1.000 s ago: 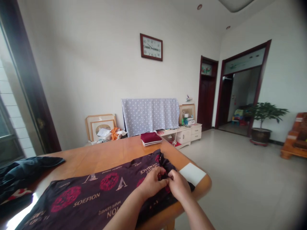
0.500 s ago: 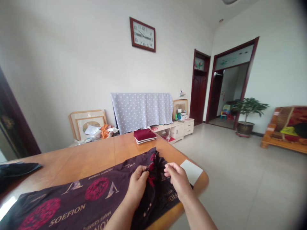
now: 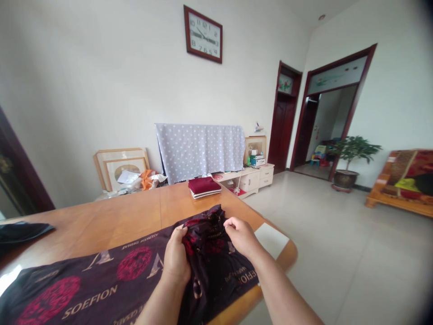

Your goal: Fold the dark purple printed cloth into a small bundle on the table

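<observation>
A dark purple printed cloth (image 3: 111,275) with crimson round motifs and pale lettering such as "SOEFION" stretches across the near side of the table. Its right end is bunched up in folds between my hands. My left hand (image 3: 176,257) is closed on the gathered fabric, thumb on top and fingers mostly hidden behind it. At the upper right of the bunch, my right hand (image 3: 241,234) is curled in a pinch at the cloth's edge. The exact bit of fabric between its fingertips is hard to see.
The wooden table (image 3: 135,210) carries a folded maroon and striped stack (image 3: 204,186), a white sheet (image 3: 272,237) by the right corner and a black item (image 3: 23,234) at left. Beyond stand a low white cabinet (image 3: 250,180), a potted plant (image 3: 345,179) and a wooden sofa (image 3: 375,194).
My left hand has moved left and slightly up, drawing the gathered fabric wider. My right hand has shifted a little left and up. The view has tilted down slightly.
</observation>
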The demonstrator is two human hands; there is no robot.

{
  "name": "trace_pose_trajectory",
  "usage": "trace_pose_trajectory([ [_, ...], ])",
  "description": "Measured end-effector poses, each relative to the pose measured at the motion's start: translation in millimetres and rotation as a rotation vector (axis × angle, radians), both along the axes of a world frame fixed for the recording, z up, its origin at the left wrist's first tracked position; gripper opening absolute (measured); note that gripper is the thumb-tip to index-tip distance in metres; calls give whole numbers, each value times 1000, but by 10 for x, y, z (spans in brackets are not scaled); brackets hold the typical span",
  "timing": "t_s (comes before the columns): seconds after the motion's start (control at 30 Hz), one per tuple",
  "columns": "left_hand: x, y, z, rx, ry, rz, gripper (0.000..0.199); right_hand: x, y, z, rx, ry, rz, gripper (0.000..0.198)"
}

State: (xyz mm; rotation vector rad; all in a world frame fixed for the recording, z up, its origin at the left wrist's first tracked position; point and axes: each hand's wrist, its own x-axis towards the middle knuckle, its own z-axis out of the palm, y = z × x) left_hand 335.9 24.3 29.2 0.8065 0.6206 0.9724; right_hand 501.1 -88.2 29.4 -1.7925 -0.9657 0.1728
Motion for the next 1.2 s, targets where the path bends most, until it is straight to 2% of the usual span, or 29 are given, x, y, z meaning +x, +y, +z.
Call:
trace_pose_trajectory([
  [0.13,-25,36,77,-101,-82,-29,17,-119,-117,-15,-171,-176,96,18],
  [0.27,-57,70,155,-116,-167,-23,15,-227,-316,-105,-233,-358,181,12],
  [0.4,-92,96,169,-83,-189,-38,16,-240,-494,-131,-319,-444,176,19],
  [0.6,-90,93,118,-23,-208,-80,19,-193,-539,3,-310,-349,204,20],
  [0.7,-71,77,102,-1,-195,-97,18,-230,-452,81,-241,-265,195,18],
  [0.77,-60,53,82,51,-172,-157,19,-271,-376,96,-170,-193,185,21],
  [0.87,-48,-5,24,149,-85,-327,25,-323,-274,36,-103,1,187,34],
  [0.97,-47,-61,-57,220,60,-460,31,-347,-228,-95,-116,154,200,44],
  [1.07,-57,-88,-132,302,133,-487,33,-352,-243,-224,-133,162,185,43],
  [1.2,-58,-103,-195,362,175,-452,39,-350,-289,-315,-107,94,97,35],
])
